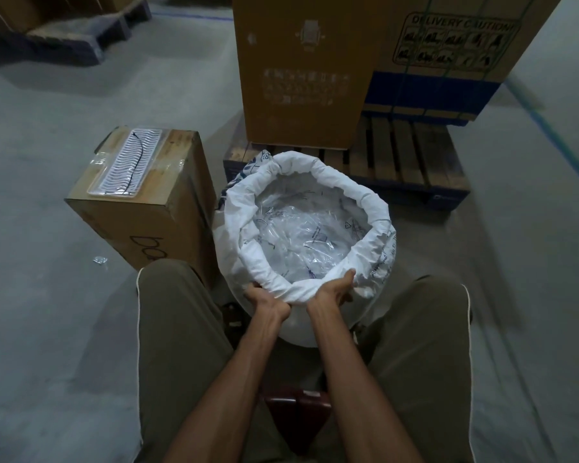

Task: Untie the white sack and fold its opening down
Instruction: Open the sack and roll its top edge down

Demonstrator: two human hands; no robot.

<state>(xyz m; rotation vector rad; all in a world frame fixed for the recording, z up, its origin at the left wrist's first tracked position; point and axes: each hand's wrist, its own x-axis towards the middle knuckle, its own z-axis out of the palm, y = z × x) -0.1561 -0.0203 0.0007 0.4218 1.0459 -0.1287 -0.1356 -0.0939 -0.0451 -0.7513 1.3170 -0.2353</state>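
Observation:
The white sack (331, 182) stands on the floor between my knees, its mouth wide open and its rim rolled down into a thick cuff all the way round. Clear plastic packets (301, 235) fill the inside. My left hand (264, 300) grips the near part of the rolled rim from below, fingers curled under the fabric. Just to its right, my right hand (336, 290) holds the same near rim, its thumb lying over the cuff. The two hands sit close together.
A cardboard box (141, 198) stands on the floor left of the sack. Behind the sack a wooden pallet (408, 155) carries a tall brown carton (301, 71) and a strapped carton (448, 55). I sit on a dark red stool (296, 412).

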